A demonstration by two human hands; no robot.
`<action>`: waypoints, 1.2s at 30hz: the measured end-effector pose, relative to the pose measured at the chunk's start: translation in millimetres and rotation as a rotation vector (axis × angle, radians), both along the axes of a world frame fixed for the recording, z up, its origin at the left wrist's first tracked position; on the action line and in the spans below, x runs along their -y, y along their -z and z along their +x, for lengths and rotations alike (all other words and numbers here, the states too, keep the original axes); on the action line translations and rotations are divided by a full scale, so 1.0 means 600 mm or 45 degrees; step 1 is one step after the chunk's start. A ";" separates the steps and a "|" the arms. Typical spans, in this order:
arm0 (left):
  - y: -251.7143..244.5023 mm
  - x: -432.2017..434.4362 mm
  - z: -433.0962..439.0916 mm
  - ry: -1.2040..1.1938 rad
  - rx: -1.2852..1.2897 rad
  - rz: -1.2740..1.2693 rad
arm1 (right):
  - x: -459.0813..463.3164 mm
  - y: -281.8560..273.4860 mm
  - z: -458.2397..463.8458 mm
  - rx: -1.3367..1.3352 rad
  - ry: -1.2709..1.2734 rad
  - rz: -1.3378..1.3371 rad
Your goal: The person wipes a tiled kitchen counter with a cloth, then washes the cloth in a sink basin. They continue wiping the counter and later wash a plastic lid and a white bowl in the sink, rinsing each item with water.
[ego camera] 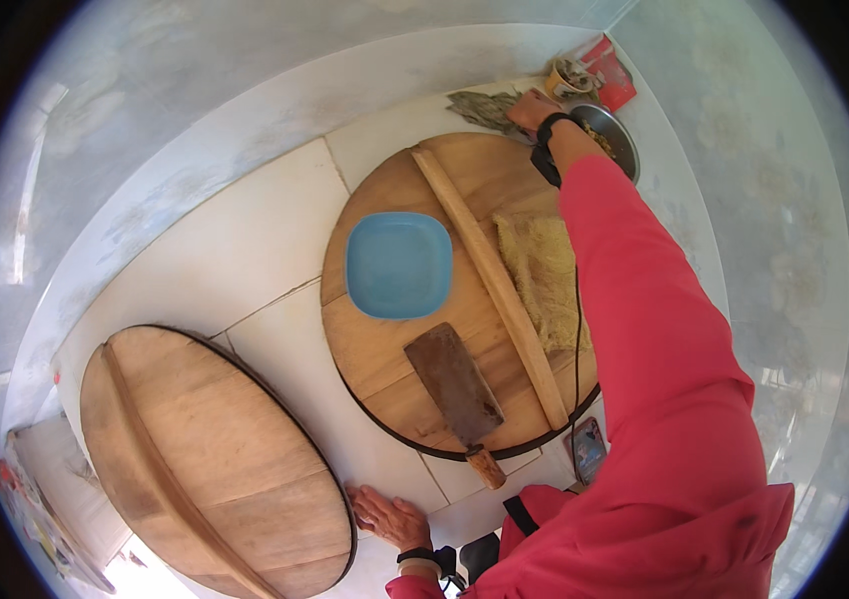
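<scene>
At the far end of the tiled counter, my right hand (534,111) is curled on one end of a crumpled grey-green cloth (483,109). The fingertips are hard to make out. My left hand (392,520) rests palm down at the counter's near edge, beside the rim of a round wooden lid (229,457). Between my hands lies a second round wooden lid (379,359) with a raised wooden bar (495,281). On it are a blue square plate (399,265), a cleaver (456,385) whose wooden handle overhangs the rim, and a yellowish towel (544,281), partly hidden by my right sleeve.
A metal bowl (623,138) with food bits stands beside my right wrist. Behind it are a yellow tub (570,81) and a red packet (610,75) in the corner. A phone (587,447) lies near the front edge, by a dark cord (579,359). Tiled walls enclose the counter.
</scene>
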State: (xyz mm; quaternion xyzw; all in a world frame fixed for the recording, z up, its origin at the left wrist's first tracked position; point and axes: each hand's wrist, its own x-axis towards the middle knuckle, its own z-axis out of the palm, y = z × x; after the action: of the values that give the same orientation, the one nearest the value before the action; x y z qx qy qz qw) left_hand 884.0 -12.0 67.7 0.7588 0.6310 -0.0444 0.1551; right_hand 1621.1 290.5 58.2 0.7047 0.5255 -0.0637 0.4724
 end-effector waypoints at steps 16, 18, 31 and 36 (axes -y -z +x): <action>-0.005 -0.004 0.000 -0.004 -0.006 0.011 | -0.206 -0.108 -0.402 -0.901 0.405 0.441; -0.005 -0.005 0.001 -0.007 0.022 0.026 | -0.249 -0.100 -0.483 -1.052 0.205 0.445; -0.004 -0.008 -0.005 0.032 0.003 0.082 | -0.383 -0.047 -0.883 -0.957 0.309 0.833; -0.006 -0.010 -0.006 0.025 0.037 0.079 | -0.382 -0.078 -0.890 -1.190 -0.268 1.048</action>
State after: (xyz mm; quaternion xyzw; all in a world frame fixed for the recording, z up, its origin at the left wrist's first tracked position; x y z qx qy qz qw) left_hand 880.7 -6.0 71.4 0.7699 0.6223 -0.0152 0.1404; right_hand 1086.9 519.7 105.2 0.6710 0.7244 -0.1107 -0.1131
